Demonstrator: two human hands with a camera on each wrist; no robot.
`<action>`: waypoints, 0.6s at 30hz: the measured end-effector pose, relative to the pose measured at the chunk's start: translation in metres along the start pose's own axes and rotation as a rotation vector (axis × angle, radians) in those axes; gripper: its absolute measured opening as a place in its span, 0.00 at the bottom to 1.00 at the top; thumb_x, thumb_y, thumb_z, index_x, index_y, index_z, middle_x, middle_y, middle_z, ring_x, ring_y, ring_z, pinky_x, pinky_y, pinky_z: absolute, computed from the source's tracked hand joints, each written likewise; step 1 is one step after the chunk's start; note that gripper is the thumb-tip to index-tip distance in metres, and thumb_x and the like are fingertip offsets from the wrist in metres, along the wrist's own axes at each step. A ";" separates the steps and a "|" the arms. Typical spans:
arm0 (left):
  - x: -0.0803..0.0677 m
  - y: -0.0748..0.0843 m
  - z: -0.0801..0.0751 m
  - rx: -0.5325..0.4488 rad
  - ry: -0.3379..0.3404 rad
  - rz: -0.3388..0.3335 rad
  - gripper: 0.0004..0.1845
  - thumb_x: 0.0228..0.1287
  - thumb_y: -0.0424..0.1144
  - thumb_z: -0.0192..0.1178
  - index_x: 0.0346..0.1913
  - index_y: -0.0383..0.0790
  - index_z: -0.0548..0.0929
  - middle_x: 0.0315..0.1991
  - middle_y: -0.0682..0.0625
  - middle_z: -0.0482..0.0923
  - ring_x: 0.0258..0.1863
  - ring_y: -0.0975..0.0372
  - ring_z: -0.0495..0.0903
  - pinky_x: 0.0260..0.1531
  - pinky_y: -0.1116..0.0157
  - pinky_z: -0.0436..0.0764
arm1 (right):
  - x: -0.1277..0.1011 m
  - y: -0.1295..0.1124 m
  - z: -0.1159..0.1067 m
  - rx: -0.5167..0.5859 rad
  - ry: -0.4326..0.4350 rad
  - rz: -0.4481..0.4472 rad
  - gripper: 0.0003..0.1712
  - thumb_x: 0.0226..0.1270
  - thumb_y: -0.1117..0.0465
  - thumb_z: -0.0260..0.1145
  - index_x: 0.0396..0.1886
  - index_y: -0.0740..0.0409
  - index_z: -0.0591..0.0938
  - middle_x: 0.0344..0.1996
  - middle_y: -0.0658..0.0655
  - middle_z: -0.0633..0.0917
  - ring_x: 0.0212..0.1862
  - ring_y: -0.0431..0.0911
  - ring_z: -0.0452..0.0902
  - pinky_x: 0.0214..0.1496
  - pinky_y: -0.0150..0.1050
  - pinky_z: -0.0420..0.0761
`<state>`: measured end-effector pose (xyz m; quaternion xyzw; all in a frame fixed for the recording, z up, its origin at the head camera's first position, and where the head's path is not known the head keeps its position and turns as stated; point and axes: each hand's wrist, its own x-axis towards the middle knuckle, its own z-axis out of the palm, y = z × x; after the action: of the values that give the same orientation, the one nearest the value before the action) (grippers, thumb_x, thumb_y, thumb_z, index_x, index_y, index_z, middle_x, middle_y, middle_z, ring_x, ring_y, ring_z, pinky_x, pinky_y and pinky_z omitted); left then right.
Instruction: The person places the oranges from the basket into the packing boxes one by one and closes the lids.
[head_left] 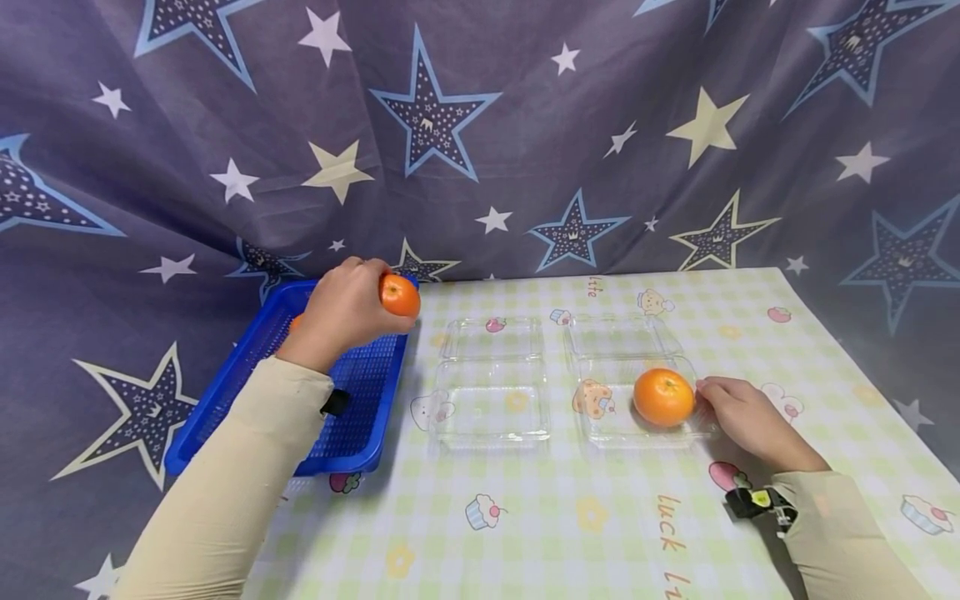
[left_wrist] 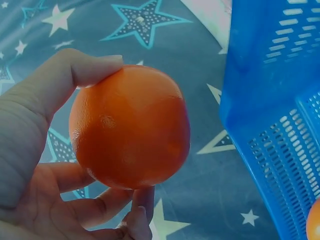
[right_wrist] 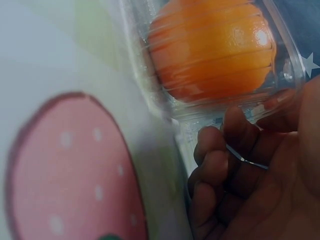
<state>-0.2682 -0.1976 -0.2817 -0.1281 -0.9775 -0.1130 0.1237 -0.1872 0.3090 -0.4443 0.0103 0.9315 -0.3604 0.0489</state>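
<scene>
My left hand (head_left: 341, 308) grips an orange (head_left: 400, 297) over the far right part of a blue plastic basket (head_left: 382, 408). In the left wrist view the thumb presses one side of that orange and the fingers lie around the other. Another orange (head_left: 296, 322) shows inside the basket, partly hidden by the left hand. On the right, my right hand (head_left: 753, 421) pinches the right edge of a clear plastic box (head_left: 600, 436) with its lid folded back. A second held-in fruit, an orange (head_left: 663, 397), sits in this box. The right wrist view shows it through the ribbed wall.
A second clear plastic box (head_left: 491, 435), lid folded back, stands between the basket and the right-hand box. Beneath everything lies a checked tablecloth (head_left: 540, 533) with printed cupcakes and strawberries. A star-patterned curtain (head_left: 510, 150) hangs behind the table.
</scene>
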 end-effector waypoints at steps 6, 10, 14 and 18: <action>-0.001 0.009 0.001 0.012 -0.011 0.014 0.36 0.44 0.53 0.76 0.55 0.36 0.81 0.43 0.40 0.78 0.39 0.47 0.76 0.40 0.50 0.79 | 0.000 -0.001 0.000 0.000 0.001 0.002 0.29 0.85 0.47 0.38 0.48 0.61 0.81 0.37 0.58 0.78 0.43 0.52 0.72 0.45 0.43 0.70; -0.002 0.015 0.002 0.016 -0.024 0.004 0.37 0.42 0.54 0.76 0.54 0.37 0.81 0.44 0.41 0.78 0.39 0.48 0.76 0.40 0.51 0.79 | 0.000 -0.001 0.000 0.000 0.003 -0.001 0.29 0.85 0.47 0.38 0.47 0.60 0.81 0.36 0.57 0.78 0.43 0.52 0.72 0.44 0.43 0.70; -0.004 0.021 0.002 0.017 -0.023 0.011 0.36 0.42 0.54 0.76 0.54 0.37 0.82 0.44 0.40 0.78 0.39 0.47 0.77 0.40 0.51 0.79 | -0.001 0.000 0.000 0.003 0.003 -0.003 0.29 0.85 0.47 0.38 0.47 0.60 0.81 0.35 0.57 0.78 0.42 0.52 0.71 0.44 0.43 0.70; -0.007 0.027 0.003 0.015 -0.019 0.021 0.35 0.42 0.54 0.76 0.54 0.38 0.82 0.44 0.40 0.78 0.38 0.46 0.77 0.39 0.51 0.79 | -0.001 0.000 0.000 0.004 0.004 -0.006 0.29 0.86 0.47 0.38 0.45 0.60 0.81 0.34 0.57 0.77 0.41 0.52 0.71 0.44 0.43 0.70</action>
<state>-0.2548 -0.1734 -0.2811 -0.1386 -0.9780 -0.1031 0.1167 -0.1867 0.3089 -0.4436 0.0083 0.9309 -0.3623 0.0460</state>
